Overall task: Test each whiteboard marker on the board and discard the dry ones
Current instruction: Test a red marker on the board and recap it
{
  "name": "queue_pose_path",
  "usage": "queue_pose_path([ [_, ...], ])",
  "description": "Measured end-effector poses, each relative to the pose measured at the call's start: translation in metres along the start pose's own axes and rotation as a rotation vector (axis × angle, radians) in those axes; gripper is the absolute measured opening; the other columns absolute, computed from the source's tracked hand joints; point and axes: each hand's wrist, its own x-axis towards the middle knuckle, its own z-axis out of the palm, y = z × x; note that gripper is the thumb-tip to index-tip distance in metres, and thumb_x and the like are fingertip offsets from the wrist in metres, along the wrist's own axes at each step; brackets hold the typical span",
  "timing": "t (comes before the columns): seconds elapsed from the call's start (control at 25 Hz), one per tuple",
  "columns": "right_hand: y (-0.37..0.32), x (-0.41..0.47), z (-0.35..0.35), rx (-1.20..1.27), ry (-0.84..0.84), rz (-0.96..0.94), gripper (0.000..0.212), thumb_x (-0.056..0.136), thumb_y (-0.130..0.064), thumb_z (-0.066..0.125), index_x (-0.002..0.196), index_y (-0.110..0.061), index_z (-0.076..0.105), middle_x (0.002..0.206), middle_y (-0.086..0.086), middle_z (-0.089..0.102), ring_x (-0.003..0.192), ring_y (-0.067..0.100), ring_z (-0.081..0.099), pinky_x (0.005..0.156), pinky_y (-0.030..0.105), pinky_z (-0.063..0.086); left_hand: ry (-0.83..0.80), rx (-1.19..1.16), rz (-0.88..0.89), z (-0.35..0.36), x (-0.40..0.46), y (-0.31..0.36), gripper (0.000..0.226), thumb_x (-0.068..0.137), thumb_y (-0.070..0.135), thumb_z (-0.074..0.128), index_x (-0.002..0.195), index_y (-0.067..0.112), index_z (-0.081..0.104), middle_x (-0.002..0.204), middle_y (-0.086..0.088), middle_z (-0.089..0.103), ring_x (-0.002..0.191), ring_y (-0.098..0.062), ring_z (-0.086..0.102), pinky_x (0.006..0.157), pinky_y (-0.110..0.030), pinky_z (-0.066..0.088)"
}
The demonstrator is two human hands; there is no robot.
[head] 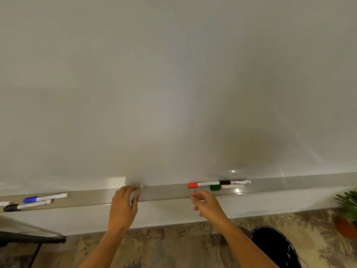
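The whiteboard (173, 84) fills the view, with no marks that I can see. Its tray (166, 192) runs along the bottom edge. At the right of the tray lie a red-capped marker (202, 184), a black-capped marker (233, 182) and a green-capped marker (222, 187). At the left lie a blue-capped marker (44, 197) and a black-capped marker (27, 206). My left hand (124, 204) is at the tray's middle with fingers curled; blur hides whether it holds anything. My right hand (205, 204) hovers just below the red marker's cap, fingers loose and holding nothing.
A black bin (276, 246) stands on the wood-pattern floor under my right forearm. A potted plant (347, 211) is at the right edge. A dark table corner (32, 237) juts in at the lower left. A white marker end (3, 203) shows at the far left.
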Motion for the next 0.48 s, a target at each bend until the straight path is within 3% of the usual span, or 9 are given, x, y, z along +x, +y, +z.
queue_pose_path([
  [0.16,0.023,0.028,-0.039,-0.159,0.102,-0.077,0.022,0.099,-0.021,0.058,0.12,-0.028,0.062,0.116,-0.012,0.062,0.11,0.009,0.061,0.088,0.017,0.047,-0.09,0.001,0.023,0.03,0.005,0.045,0.037,0.094,0.044,0.041,0.107,0.021,0.068,0.105,0.003,0.063,0.094,-0.018,0.059,0.083,-0.034,0.051],
  [0.28,0.034,0.049,-0.063,-0.347,0.167,-0.129,0.027,0.096,-0.017,0.059,0.12,-0.026,0.065,0.118,-0.011,0.061,0.11,0.01,0.06,0.095,0.023,0.048,-0.174,0.001,0.072,0.055,0.012,0.078,0.041,0.09,0.048,0.039,0.108,0.023,0.067,0.105,0.006,0.062,0.095,-0.016,0.061,0.086,-0.03,0.051],
  [0.48,0.041,0.065,-0.088,-0.451,0.149,-0.226,0.03,0.091,-0.016,0.064,0.097,-0.044,0.054,0.107,-0.013,0.056,0.11,0.013,0.059,0.099,0.023,0.044,-0.382,0.013,0.11,0.091,0.027,0.125,0.059,0.083,0.05,0.033,0.128,0.023,0.059,0.131,0.006,0.053,0.118,-0.014,0.055,0.102,-0.02,0.039],
])
